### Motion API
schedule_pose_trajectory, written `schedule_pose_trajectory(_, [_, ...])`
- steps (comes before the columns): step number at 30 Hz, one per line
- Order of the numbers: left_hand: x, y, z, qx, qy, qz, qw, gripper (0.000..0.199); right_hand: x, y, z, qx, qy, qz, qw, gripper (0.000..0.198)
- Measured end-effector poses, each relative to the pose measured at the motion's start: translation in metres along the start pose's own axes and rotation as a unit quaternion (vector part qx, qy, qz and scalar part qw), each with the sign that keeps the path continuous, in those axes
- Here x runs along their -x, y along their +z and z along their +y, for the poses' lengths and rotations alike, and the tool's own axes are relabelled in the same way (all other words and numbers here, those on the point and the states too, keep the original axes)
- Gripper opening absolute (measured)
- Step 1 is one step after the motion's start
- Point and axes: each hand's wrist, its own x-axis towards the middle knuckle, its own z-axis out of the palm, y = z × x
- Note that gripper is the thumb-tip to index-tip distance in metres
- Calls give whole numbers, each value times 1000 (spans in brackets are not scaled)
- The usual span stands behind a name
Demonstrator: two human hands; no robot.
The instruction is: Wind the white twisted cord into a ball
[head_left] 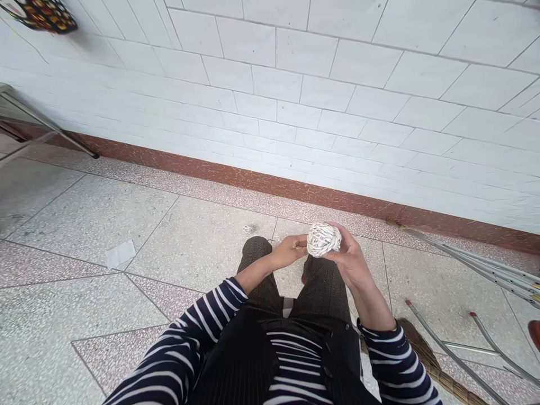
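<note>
A white ball (324, 240) of twisted, woven cord is held up in front of my knees. My right hand (350, 256) wraps its fingers and thumb around the ball's right side. At the ball's left edge is my left hand (290, 251), its fingers pinched together. A small white bit shows at those fingertips, but I cannot make out what they hold. On the floor beyond my left knee lies a smaller white ball (248, 229) that looks similar.
A white tiled wall (287, 107) with a red-brown skirting stands ahead. Crutches (476, 259), a tubular metal frame (468, 346) and a straw broom (426, 360) are at right. A paper (120, 255) lies on the floor; a metal-legged stand (46, 121) is at left.
</note>
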Motion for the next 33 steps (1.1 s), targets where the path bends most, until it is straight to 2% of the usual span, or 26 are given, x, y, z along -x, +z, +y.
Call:
schedule_pose_trajectory(3, [1, -5, 4, -67, -13, 23, 997, 33, -8, -8, -11, 17, -12, 41, 999, 67])
schedule_pose_trajectory(7, [3, -16, 12, -157, -40, 35, 986, 36, -27, -19, -32, 106, -80, 99, 986, 63])
schedule_pose_trajectory(9, [4, -19, 17, -156, -42, 17, 987, 35, -43, -26, -38, 186, -125, 148, 963, 64])
schedule_pose_trajectory(12, [4, -20, 27, -145, -39, -27, 988, 34, -69, -35, -27, 318, -185, 221, 904, 62])
schedule_pose_trajectory(14, [5, -21, 37, -145, -35, -65, 987, 33, -81, -41, -9, 403, -184, 223, 868, 59])
schedule_pose_trajectory(16, [6, -22, 47, -148, -34, -88, 984, 34, -84, -45, 14, 452, -152, 193, 858, 58])
schedule_pose_trajectory(19, [9, -28, 63, -149, -36, -95, 984, 34, -77, -47, 42, 447, -119, 156, 873, 58])
schedule_pose_trajectory(21, [8, -36, 72, -158, -40, -89, 983, 35, -68, -47, 51, 409, -97, 119, 900, 59])
schedule_pose_trajectory(23, [2, -46, 79, -183, -37, -73, 980, 36, -58, -46, 54, 355, -61, 59, 931, 61])
schedule_pose_trajectory(27, [-18, -67, 86, -258, 19, -45, 965, 33, -39, -40, 50, 232, 18, -86, 969, 60])
schedule_pose_trajectory(30, [-32, -73, 85, -279, 70, -51, 956, 30, -27, -34, 47, 68, 94, -173, 978, 60])
schedule_pose_trajectory(33, [-37, -69, 74, -268, 88, -58, 958, 31, -20, -31, 47, -40, 116, -187, 975, 56])
